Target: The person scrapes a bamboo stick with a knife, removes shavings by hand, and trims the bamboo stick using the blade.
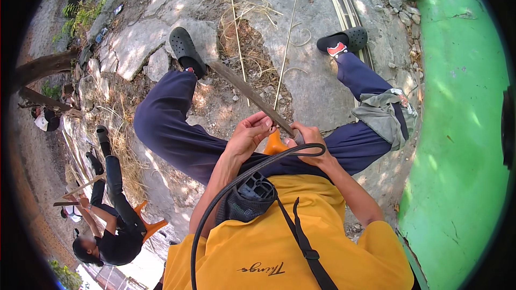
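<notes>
A long, flat, brown-grey blade-like piece slants from between my hands to beside the left clog; whether it is metal or wood I cannot tell. My right hand is closed around its near end. My left hand is beside it, thumb and fingers pinched together near its edge. What those fingers hold, if anything, is too small to make out. Below and between the hands shows part of an orange stool. Beyond them, two thin pale strips lie on the ground.
Curled shavings litter the cracked concrete. Long pale slats lie under my right clog. A green wall runs along the right. At left, another person sits on an orange stool, holding a pale strip.
</notes>
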### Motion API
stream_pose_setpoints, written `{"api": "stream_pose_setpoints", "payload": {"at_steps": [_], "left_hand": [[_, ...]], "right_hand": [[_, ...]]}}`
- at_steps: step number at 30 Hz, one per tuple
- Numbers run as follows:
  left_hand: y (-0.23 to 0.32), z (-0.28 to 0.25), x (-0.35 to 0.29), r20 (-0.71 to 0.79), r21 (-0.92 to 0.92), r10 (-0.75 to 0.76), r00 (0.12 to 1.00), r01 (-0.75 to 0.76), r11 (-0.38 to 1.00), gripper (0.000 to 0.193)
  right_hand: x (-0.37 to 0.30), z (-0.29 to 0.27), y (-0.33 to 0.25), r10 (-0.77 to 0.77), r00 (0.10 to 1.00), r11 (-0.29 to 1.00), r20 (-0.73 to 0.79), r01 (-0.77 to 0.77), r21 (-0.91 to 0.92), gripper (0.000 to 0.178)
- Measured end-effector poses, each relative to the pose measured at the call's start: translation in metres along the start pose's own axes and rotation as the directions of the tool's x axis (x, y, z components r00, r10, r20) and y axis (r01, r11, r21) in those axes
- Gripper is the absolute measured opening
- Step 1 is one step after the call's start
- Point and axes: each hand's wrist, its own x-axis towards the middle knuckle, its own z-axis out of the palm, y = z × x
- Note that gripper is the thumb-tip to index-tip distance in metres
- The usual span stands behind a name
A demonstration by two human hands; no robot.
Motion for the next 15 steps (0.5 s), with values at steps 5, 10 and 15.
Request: {"api": "stream_pose_setpoints", "payload": {"at_steps": [5,10,15], "left_hand": [[0.0,0.004,-0.005,-0.039,-0.01,-0.001,0.999,0.001,1.0,0.037],[0.004,0.009,-0.01,-0.037,0.06,-0.027,0.999,0.029,0.998,0.04],[0.002,0.006,-0.012,0.019,0.106,-0.061,0.998,0.058,0.993,0.04]], "right_hand": [[0.01,-0.008,0.006,0.043,0.999,0.998,0.003,-0.043,-0.05,0.032],[0.024,-0.011,0.012,0.138,0.989,0.99,-0.061,-0.136,0.037,0.033],[0.04,-0.023,0.021,0.145,0.987,0.987,-0.073,-0.149,-0.059,0.032]]}}
